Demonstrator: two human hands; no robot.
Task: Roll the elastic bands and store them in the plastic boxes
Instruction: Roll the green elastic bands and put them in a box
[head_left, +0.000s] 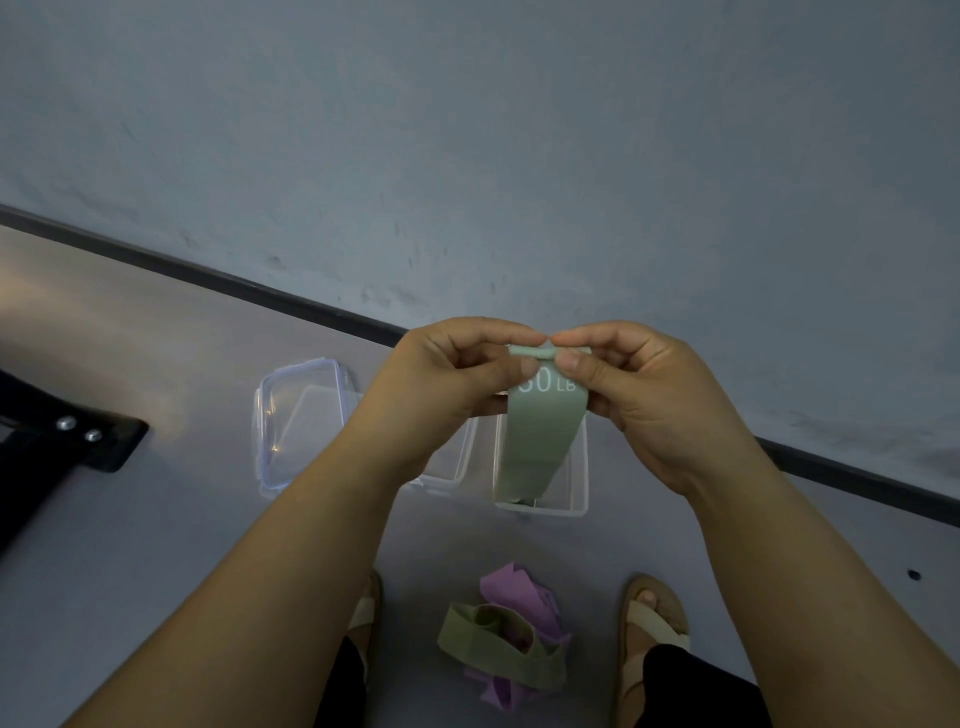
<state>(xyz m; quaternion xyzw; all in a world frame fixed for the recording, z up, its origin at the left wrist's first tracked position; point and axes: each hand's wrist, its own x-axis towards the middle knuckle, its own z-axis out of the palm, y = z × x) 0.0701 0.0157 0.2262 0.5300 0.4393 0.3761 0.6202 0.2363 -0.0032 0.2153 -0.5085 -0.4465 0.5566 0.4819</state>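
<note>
A pale green elastic band (537, 441) marked "LB" hangs down from both my hands, held in the air above the floor. My left hand (457, 374) and my right hand (628, 384) pinch its top edge, which is curled over into a small roll. Behind the band, on the floor, stands a clear plastic box (576, 493). A second clear box (452, 467) is beside it, mostly hidden by my left arm. Between my feet lies a heap of an olive band (493, 644) and a purple band (524, 597).
A clear lid with blue clips (296, 421) lies on the grey floor to the left of the boxes. A black object with two screws (67, 441) is at the far left. The wall with its dark skirting (311, 306) runs close behind the boxes.
</note>
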